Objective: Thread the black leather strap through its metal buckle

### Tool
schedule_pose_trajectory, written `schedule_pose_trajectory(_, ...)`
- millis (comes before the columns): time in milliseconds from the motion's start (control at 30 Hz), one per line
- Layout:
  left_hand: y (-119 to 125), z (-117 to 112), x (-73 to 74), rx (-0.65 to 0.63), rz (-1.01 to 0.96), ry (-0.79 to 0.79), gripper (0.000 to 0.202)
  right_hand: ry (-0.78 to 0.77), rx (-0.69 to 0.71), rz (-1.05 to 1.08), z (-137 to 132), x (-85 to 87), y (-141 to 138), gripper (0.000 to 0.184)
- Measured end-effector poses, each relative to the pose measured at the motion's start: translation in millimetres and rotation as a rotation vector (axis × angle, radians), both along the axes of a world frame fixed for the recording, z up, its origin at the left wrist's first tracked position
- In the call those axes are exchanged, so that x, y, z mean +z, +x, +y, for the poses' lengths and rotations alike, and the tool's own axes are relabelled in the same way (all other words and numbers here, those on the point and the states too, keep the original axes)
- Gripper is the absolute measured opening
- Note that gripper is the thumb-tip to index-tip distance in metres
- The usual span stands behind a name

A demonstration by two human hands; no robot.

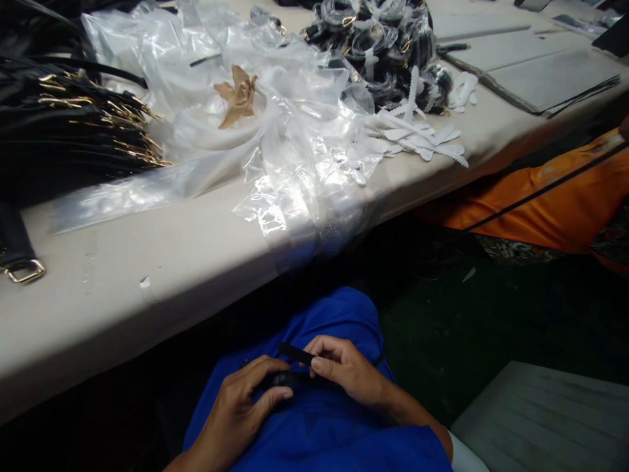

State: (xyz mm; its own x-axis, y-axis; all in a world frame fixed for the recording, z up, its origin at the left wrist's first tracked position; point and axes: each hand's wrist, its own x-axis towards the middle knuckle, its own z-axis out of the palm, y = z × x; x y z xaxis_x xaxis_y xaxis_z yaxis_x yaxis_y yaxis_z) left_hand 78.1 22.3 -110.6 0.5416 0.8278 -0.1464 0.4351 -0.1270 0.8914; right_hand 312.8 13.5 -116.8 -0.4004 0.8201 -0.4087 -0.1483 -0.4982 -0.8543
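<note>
Both hands rest on my lap, over blue cloth (324, 426), below the table edge. My left hand (240, 410) is closed around a coiled black strap (280, 380), thumb pressed on it. My right hand (346, 370) pinches the strap's free end (295, 353) between thumb and fingers. The two hands almost touch.
A beige table (122, 282) carries crumpled clear plastic bags (275, 131), a stack of black straps with gold buckles (73, 124) at left, bagged black straps (378, 46) at the back, white plastic ties (417, 134) and grey boards (540, 72). A person in orange (545, 196) sits at right. A grey surface (545, 419) lies at bottom right.
</note>
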Motion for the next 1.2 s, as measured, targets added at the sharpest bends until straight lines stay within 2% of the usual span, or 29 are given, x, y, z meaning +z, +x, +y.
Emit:
schedule_pose_trajectory(133, -2.7, -0.1, -1.3, 0.054, -0.016, 0.033, 0.019, -0.075, 0.028, 0.124, 1.8, 6.6, 4.4, 0.040)
schedule_pose_trajectory(233, -4.0, 2.2, -0.9, 0.077, -0.049, 0.078, 0.020, -0.024, 0.008, 0.017, 2.6, 11.9, 1.6, 0.040)
schedule_pose_trajectory(400, 0.8, 6.4, 5.2, 0.047, -0.117, 0.087, 0.017, -0.013, -0.058, -0.163, 4.4, 16.8, -6.3, 0.031)
schedule_pose_trajectory(500, 3.6, 6.5, 7.3, 0.096, -0.116, 0.127, 0.019, 0.046, -0.028, -0.180, 4.8, 16.9, -3.3, 0.026)
schedule_pose_trajectory(767, 6.5, 4.0, 5.6, 0.121, -0.130, 0.133, 0.018, -0.013, 0.014, -0.192, 5.0, 18.2, 5.2, 0.024)
schedule_pose_trajectory(933, 10.9, 1.9, 3.1, 0.088, -0.146, 0.195, 0.023, -0.008, 0.036, -0.204, 6.7, 14.0, -3.3, 0.023)
schedule_pose_trajectory(1067, 13.8, 1.0, -0.2, 0.010, -0.161, 0.287, 0.029, -0.007, 0.069, -0.165, 4.8, 4.5, -16.4, 0.028)
schedule_pose_trajectory(1200, 10.6, 3.9, 0.5, 0.024, -0.113, 0.304, 0.028, -0.057, 0.002, -0.148, 5.5, -3.1, -21.7, 0.035)
